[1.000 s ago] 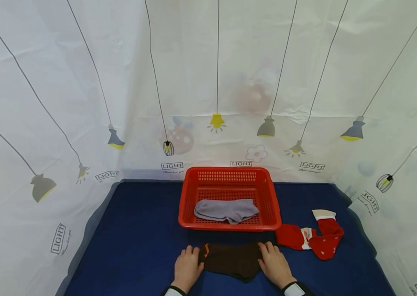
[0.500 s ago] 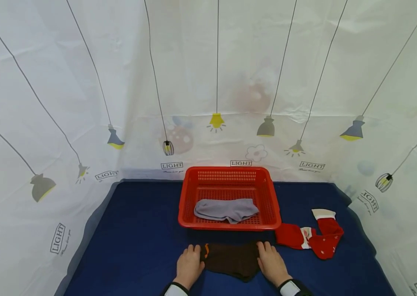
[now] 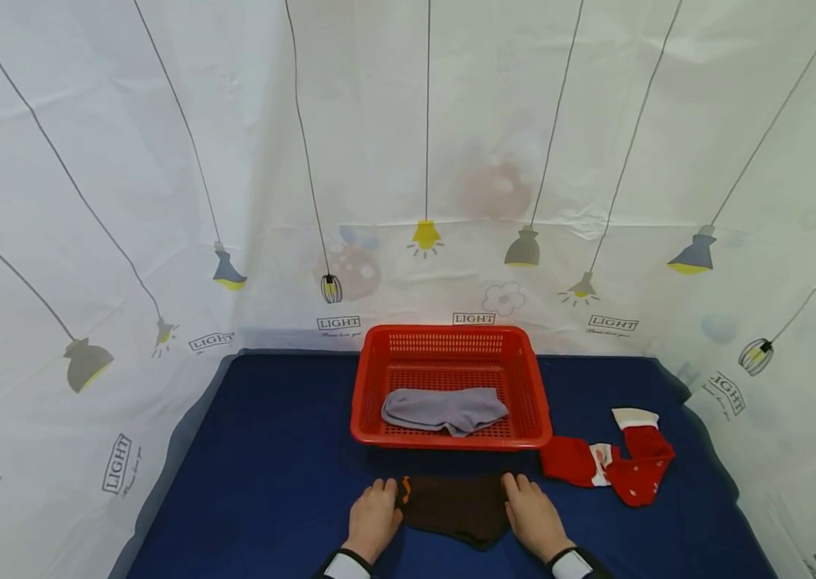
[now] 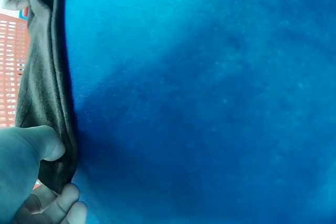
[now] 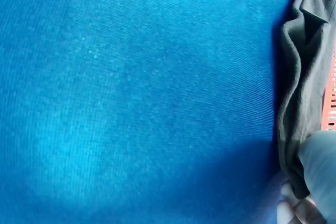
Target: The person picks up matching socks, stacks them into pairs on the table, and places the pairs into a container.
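Note:
Dark brown socks with an orange mark lie stretched sideways in front of the red basket, in layers in both wrist views. My left hand pinches their left end, beside the orange mark. In the left wrist view the thumb presses on top of the fabric while the fingertips curl beneath its edge. At the opposite end my right hand pinches the fabric in the same way, its fingers under the tip in the right wrist view.
The red plastic basket stands just behind the brown socks, with grey socks lying in it. Red and white socks lie bent at the right, close to the basket's corner. A dark blue cloth covers the table; a white printed sheet hangs around it.
My left hand has shifted slightly to the right with the left end of the brown socks. The right hand keeps its grip in nearly the same place.

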Available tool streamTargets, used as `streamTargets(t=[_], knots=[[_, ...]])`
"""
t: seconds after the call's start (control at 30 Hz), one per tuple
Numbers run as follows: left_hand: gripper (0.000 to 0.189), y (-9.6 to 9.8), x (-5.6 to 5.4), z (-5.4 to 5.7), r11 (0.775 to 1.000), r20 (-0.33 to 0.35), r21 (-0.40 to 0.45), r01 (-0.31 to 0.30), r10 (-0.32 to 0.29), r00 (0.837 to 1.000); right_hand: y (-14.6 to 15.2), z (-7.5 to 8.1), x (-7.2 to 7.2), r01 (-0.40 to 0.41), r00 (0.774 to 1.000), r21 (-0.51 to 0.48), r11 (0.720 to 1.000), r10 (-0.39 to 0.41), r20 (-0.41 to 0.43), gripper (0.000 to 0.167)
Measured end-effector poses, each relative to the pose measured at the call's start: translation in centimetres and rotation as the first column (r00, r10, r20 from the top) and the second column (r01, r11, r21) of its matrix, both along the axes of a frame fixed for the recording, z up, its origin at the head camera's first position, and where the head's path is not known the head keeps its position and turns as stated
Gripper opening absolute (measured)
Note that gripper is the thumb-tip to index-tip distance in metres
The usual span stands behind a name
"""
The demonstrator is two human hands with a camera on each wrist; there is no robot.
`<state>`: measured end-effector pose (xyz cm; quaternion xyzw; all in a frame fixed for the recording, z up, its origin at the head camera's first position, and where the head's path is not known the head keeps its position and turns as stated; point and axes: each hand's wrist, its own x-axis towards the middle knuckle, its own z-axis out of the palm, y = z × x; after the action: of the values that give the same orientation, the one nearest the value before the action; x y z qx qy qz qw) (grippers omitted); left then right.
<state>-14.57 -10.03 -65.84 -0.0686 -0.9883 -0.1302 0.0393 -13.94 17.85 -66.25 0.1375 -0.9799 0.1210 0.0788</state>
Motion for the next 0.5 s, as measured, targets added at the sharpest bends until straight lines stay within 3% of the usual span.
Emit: streamTargets(t=[0.2,0.37,0.5], knots=[[0.029,-0.4,0.2,0.8,0.999,-0.060,0.031,0.023,-0.021,0.998,0.3,1.1,0.3,0.004,1.000,-0.041,0.999,-0.003,0.029,0.032],[0.029,-0.6,0.4,1.9,0.998,-0.034,0.059,0.022,-0.020,0.999,0.5,1.8,0.7,0.006,1.000,-0.074,0.997,-0.006,-0.005,0.032],[0.030,-0.7,0.8,2.6,0.998,-0.052,0.060,0.030,-0.027,0.998,0.6,2.3,0.9,0.012,1.000,-0.093,0.996,-0.015,-0.026,0.033]])
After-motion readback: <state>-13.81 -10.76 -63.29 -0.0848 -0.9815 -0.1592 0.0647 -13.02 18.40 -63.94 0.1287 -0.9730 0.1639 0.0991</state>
